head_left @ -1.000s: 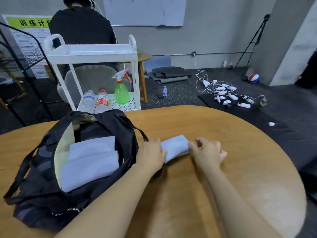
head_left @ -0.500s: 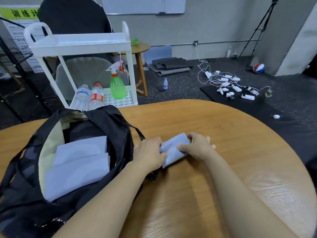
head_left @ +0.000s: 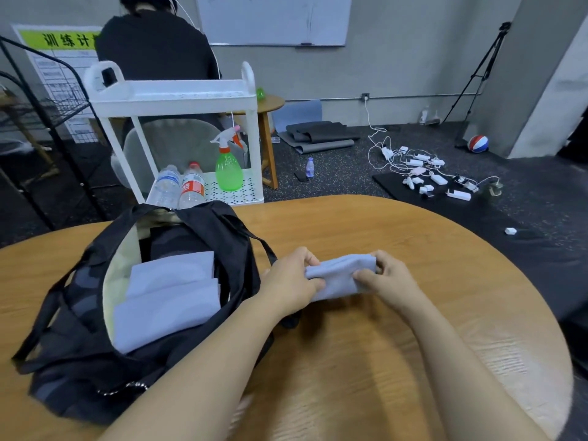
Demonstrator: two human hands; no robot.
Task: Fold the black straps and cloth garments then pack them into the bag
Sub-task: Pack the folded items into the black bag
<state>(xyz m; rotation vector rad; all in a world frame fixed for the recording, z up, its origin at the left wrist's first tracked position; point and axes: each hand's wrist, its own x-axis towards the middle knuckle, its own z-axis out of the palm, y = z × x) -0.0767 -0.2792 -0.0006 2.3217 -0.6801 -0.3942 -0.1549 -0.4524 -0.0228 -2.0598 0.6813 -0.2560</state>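
Two folded cloths (head_left: 168, 294) in one black bag (head_left: 79, 354), a third cloth (head_left: 340, 276), two water bottles (head_left: 178, 187) and one spray bottle (head_left: 228, 168) are counted.

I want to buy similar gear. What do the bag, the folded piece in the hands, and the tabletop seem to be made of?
Bag: thin black synthetic fabric, probably nylon; it slumps and has a faint sheen.
Folded cloth, pinched by left hand and right hand: soft matte pale-blue textile; its edges bend. Fibre unclear.
Table: wood or wood-look laminate, with visible grain and a smooth finish.
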